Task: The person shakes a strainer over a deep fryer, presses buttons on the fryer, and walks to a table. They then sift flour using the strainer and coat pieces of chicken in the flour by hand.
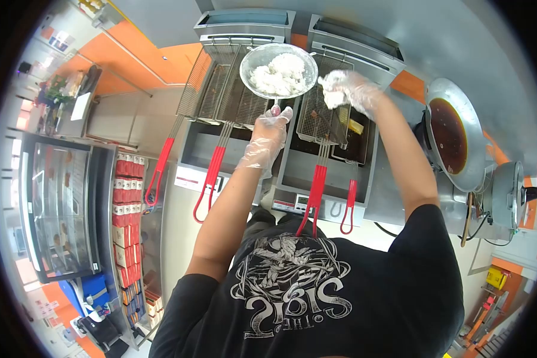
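2 hands in clear gloves, seen from the head over a fryer (309, 174). Left hand (271, 126): fingers clamped on the handle of a sieve (250, 62), held above the frying baskets (315, 122). White-coated pieces (280, 76) are heaped inside the rim, with mesh showing between heap and left edge. Right hand (351, 92): fingers closed on a white-coated lump (335, 97), just beside the sieve's right rim; a narrow gap separates them. Below this hand lies a yellow piece (356, 126). 4 red handles (317, 190) project toward the person, past the fryer's front edge. To the right, a wok (482, 146) of dark liquid (447, 132) stands well apart from the right hand, leaving open room between its rim and the forearm.
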`<state>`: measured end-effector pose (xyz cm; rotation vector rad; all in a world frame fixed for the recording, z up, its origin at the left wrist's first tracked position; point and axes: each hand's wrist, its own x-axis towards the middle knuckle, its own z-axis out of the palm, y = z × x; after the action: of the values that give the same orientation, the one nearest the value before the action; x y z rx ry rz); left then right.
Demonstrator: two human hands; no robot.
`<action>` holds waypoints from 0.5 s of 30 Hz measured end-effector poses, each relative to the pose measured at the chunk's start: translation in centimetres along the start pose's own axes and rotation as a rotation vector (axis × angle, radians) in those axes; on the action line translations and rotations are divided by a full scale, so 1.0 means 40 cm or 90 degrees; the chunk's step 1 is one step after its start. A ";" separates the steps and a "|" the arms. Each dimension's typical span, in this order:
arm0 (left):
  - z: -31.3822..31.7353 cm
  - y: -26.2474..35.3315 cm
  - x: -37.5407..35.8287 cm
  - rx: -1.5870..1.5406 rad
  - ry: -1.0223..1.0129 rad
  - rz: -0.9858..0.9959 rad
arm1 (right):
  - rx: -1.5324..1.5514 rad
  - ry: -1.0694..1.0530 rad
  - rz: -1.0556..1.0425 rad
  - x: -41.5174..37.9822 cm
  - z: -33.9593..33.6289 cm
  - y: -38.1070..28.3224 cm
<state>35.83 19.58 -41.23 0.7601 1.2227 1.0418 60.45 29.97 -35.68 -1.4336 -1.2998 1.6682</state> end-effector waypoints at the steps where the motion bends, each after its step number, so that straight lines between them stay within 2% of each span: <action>1: -0.016 -0.015 0.017 0.010 -0.003 0.011 | -0.018 -0.012 0.010 0.033 -0.003 0.069; 4: -0.004 -0.023 0.031 0.025 0.000 0.018 | -0.011 -0.056 0.082 0.040 0.020 0.163; 5: 0.000 -0.024 0.034 0.029 0.002 0.025 | -0.068 -0.088 0.100 0.072 0.026 0.193; 6: 0.005 -0.017 0.024 0.019 -0.002 0.025 | -0.108 -0.110 0.061 0.133 0.011 0.267; 9: 0.008 -0.029 0.031 0.020 -0.002 0.043 | -0.490 -0.058 0.038 0.228 0.009 0.327; 11: 0.010 -0.046 0.045 0.031 0.003 0.054 | -0.599 -0.048 0.088 0.249 0.018 0.325; 15: 0.009 -0.051 0.047 0.052 -0.007 0.030 | -0.478 -0.004 0.043 0.193 0.023 0.276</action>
<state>36.64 20.59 -43.71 0.8595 1.2496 1.0296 59.40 32.58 -48.89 -1.8884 -2.0256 1.2594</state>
